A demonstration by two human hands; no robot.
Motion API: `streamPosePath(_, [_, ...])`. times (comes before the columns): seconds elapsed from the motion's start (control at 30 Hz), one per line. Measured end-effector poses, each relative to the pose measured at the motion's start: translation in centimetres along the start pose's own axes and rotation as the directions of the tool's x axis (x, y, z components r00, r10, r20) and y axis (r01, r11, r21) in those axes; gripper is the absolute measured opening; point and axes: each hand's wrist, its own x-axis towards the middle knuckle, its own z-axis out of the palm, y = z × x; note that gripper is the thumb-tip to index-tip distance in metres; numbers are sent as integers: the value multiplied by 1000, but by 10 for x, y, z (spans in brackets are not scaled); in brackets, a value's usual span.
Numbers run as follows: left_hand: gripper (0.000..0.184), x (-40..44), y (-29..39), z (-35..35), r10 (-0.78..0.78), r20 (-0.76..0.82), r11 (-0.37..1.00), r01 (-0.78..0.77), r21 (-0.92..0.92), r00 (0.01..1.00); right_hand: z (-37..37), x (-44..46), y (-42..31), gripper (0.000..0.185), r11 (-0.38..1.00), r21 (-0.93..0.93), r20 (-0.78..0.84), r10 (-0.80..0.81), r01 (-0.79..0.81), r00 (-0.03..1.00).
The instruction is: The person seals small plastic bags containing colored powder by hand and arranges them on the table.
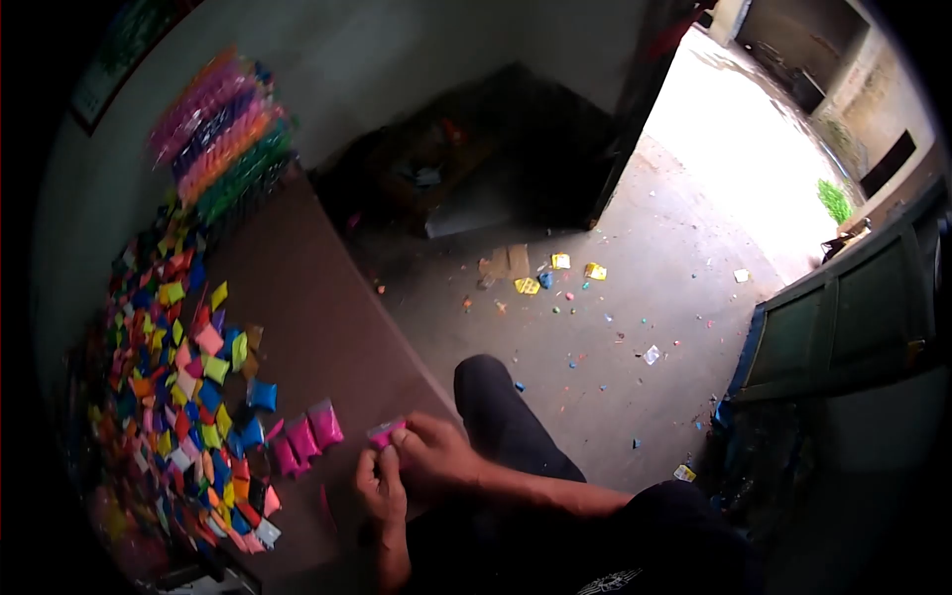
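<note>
A small bright pink packet (383, 432) with a clear edge sits between my two hands, above the table's edge. My left hand (381, 478) pinches it from below, thumb upward. From the right, my right hand (438, 452) has its fingers closed on the same packet. Just left of my hands, several similar pink packets (324, 423) lie side by side on the brown table (297, 288). A thin pink strip (326, 504) rests nearer to me. What fills the packets is too small to make out.
A large heap of small multicoloured packets (188, 397) covers the table's left side. Bundles of colourful clear-wrapped packs (223, 134) are stacked at its far end. Scraps and yellow wrappers (527, 286) litter the floor (615, 327). An open doorway lies beyond, with a green door panel (843, 317) at right.
</note>
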Motion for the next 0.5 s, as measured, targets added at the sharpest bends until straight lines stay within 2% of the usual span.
streamPosePath(0.03, [27, -2, 1, -2, 8, 7, 1000, -8, -7, 1000, 2, 0, 5, 28, 997, 71, 7, -13, 12, 1000])
streamPosePath(0.07, [27, -5, 8, -3, -40, 24, 996, 42, -84, 999, 5, -4, 9, 28, 996, 86, 12, -34, 33, 999])
streamPosePath(0.1, [27, -10, 5, -5, -40, 17, 996, 41, -82, 999, 6, -6, 7, 27, 994, 94, 13, -63, 62, 998])
streamPosePath(0.17, [29, -17, -6, -7, -108, -10, 960, 101, -262, 994, 8, -10, 11, 27, 996, 73, 32, -56, 53, 998])
streamPosePath(0.23, [25, -24, -8, -17, -98, 20, 957, 100, -273, 995, 12, -17, 9, 26, 977, -127, 78, -163, 172, 984])
streamPosePath(0.27, [25, -28, -7, -18, -132, 22, 936, 132, -325, 991, 12, -21, 8, 26, 977, -134, 82, -159, 169, 984])
streamPosePath(0.3, [25, -31, -5, -20, -166, 24, 912, 163, -378, 986, 13, -24, 6, 25, 939, -274, 125, -180, 208, 976])
streamPosePath(0.33, [25, -34, -10, -22, -172, 17, 907, 166, -386, 985, 14, -26, 6, 25, 880, -406, 174, -193, 249, 966])
streamPosePath(0.37, [25, -37, -18, -25, -142, -15, 934, 129, -333, 990, 16, -27, 8, 25, 878, -412, 183, -185, 246, 966])
streamPosePath(0.43, [24, -44, -26, -30, -118, -55, 954, 98, -284, 992, 21, -30, 9, 23, 723, -559, 259, -313, 406, 914])
streamPosePath(0.47, [23, -46, -27, -31, -89, -85, 972, 68, -223, 992, 22, -31, 8, 23, 719, -563, 272, -304, 407, 913])
streamPosePath(0.5, [23, -47, -27, -31, -58, -114, 986, 39, -161, 992, 23, -31, 2, 22, 789, -528, 227, -226, 315, 947])
